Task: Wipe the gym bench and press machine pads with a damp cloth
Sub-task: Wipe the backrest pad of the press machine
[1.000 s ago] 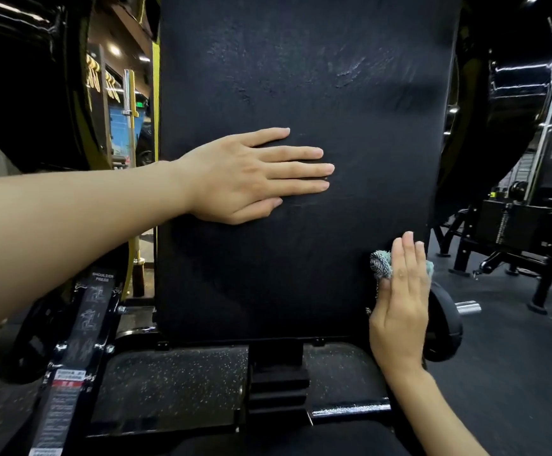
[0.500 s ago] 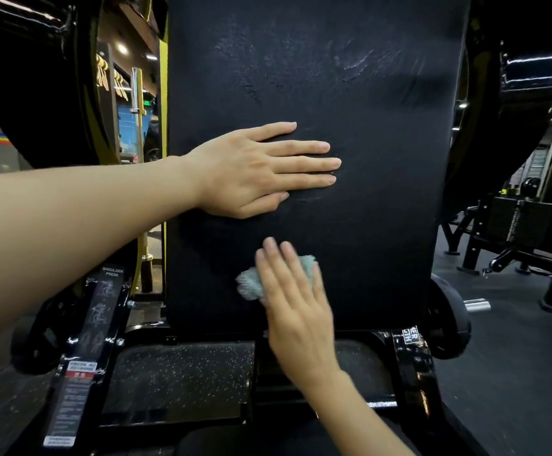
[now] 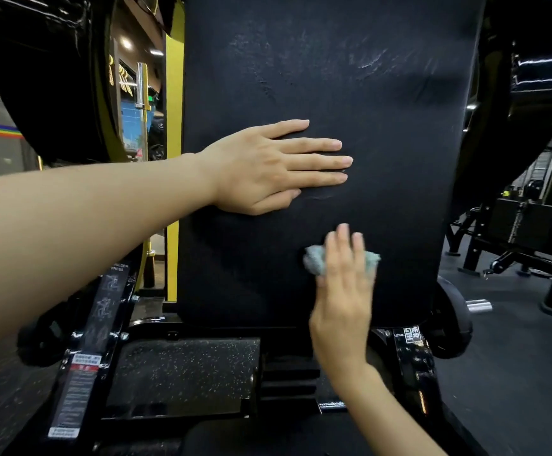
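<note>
The tall black back pad (image 3: 383, 126) of a shoulder press machine fills the middle of the view. My left hand (image 3: 268, 167) lies flat on it at mid height, fingers straight and pointing right. Lower down, my right hand (image 3: 345, 284) presses a small pale blue-green cloth (image 3: 314, 260) against the pad with straight fingers. The cloth bunches out on both sides of my fingers. My right hand is blurred with motion.
The machine's black frame and speckled footplate (image 3: 182, 373) lie below the pad. An instruction label runs down the left post (image 3: 83, 357). A yellow upright (image 3: 172, 93) stands left of the pad. A chrome peg (image 3: 478, 306) and another black machine (image 3: 531, 232) stand at right.
My right hand swept the cloth from the pad's lower right edge to the lower left, then back rightward toward the lower middle. My left hand stayed flat on the pad.
</note>
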Tool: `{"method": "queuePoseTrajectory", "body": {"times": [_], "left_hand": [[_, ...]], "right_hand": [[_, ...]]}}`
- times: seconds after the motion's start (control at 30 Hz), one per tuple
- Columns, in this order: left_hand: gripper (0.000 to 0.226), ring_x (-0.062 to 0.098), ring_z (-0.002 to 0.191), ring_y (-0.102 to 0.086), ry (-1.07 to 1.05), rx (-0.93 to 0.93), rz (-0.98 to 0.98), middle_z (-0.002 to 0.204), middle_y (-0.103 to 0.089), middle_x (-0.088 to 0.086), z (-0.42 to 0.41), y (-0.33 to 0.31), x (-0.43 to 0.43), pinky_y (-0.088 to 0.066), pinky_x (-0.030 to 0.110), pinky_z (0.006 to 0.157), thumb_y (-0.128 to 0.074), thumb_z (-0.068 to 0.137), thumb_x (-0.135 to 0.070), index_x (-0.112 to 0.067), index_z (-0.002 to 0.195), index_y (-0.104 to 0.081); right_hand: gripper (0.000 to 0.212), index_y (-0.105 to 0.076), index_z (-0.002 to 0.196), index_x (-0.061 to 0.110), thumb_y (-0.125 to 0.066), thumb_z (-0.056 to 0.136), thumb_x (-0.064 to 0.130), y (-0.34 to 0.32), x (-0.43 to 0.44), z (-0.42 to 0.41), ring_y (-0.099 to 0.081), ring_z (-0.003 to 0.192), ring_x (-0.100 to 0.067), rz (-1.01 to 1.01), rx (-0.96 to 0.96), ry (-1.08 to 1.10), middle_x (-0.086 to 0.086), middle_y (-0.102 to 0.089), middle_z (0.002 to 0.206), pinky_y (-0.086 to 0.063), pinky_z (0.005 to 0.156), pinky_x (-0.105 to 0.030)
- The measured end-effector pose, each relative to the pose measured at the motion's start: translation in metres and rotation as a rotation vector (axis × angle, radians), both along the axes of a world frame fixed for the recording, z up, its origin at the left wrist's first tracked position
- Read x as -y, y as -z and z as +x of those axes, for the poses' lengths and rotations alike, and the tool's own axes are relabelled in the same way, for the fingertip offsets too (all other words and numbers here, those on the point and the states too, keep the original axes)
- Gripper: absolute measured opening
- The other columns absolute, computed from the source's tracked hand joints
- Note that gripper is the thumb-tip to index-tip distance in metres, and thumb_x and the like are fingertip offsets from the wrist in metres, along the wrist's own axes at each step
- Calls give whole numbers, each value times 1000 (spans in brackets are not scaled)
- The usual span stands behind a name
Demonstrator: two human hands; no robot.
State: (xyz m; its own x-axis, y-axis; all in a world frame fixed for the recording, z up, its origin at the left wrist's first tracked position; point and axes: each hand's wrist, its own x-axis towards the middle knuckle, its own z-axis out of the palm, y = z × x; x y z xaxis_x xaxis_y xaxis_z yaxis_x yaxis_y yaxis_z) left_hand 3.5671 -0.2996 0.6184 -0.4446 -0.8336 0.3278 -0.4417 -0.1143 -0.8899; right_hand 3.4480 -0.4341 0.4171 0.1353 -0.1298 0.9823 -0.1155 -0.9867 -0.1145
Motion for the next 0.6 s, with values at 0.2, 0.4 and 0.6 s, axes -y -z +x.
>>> {"method": "queuePoseTrajectory", "body": {"times": [0.2, 0.4, 0.6], "left_hand": [[58, 17, 152, -15, 1, -9, 7, 164, -20, -3, 0, 0, 0, -8, 45, 124, -22, 101, -32, -23, 158, -23], [58, 17, 153, -10, -19, 3, 14, 166, -14, -4, 0, 0, -2, -6, 45, 124, -22, 101, -32, -23, 159, -18], [59, 17, 153, -10, -38, -1, 2, 166, -13, -4, -1, 1, -3, -6, 45, 124, -23, 101, -32, -23, 159, -17]], "right_hand": [[66, -32, 152, 11, -58, 91, 3, 14, -60, 30, -18, 152, -22, -246, -168, -93, -4, -26, 161, -13, 124, -46], [72, -26, 154, 14, -58, 91, 7, 9, -52, 24, -15, 152, -17, -343, -275, -59, -1, -18, 164, -11, 124, -42], [55, -31, 152, 11, -42, 98, 11, -6, 8, -11, -21, 151, -18, -144, -153, 63, -4, -30, 160, -15, 122, -43]]}}
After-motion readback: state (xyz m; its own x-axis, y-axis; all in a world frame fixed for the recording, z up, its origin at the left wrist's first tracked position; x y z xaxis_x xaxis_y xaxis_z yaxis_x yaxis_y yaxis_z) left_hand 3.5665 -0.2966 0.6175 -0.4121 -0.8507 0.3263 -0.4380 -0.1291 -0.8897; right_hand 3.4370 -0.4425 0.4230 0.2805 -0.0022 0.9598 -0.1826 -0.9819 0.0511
